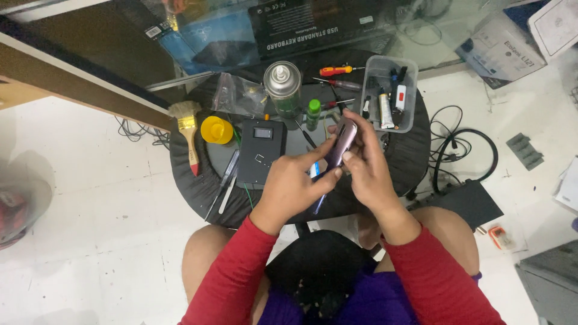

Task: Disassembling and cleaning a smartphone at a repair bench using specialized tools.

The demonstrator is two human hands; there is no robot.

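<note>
1. The left hand (pixel 289 186) wraps its fingers around the lower end of a slim mauve phone (pixel 341 142), thumb pressed on its near edge; the phone stands tilted on edge above the round black table (pixel 198 180), just right of its centre.
2. The right hand (pixel 367 162) pinches the phone's upper half from the 3 o'clock side, fingers curled over the top; a thin blue tool (pixel 317 201) pokes out below the hands, though which hand holds it is hard to tell.
3. At 9 o'clock of the hands lies a black box with a small display (pixel 262 150); further toward 9 sit a yellow cap (pixel 217 130) and a paintbrush (pixel 188 135).
4. At 12 o'clock stand a spray can (pixel 282 84) and a green bottle (pixel 313 113); at 1 o'clock a clear plastic tub (pixel 390 93) holds small tubes; a red-handled screwdriver (pixel 335 70) lies beside it.
</note>
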